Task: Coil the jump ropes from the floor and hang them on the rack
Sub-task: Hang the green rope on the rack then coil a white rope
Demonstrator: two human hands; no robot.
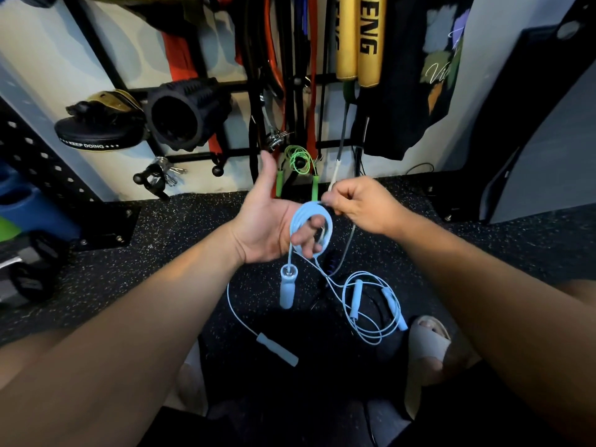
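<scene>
Left hand: mine, palm up, thumb spread wide, fingers curled through a coil of light blue rope. The coil sat wound around those fingers, several turns thick.

Right hand: mine, closed in a pinch on the top of the coil, just right of my left fingertips and touching the rope.

Handle: light blue, hung straight down from the coil, below my left hand.

Second handle: light blue, lay on the floor well below my left wrist, joined to the coil by a loose strand.

Second rope: light blue, uncoiled, lay in loose loops on the floor below my right hand, both its handles inside the tangle.

Green rope: coiled, hung on the rack beyond my hands, its two green handles down.

Roller: black, on the rack, up and left of my left hand.

Pads: two, yellow, hung above my right hand.

Sandal: pale, on my foot, below my right forearm.
</scene>
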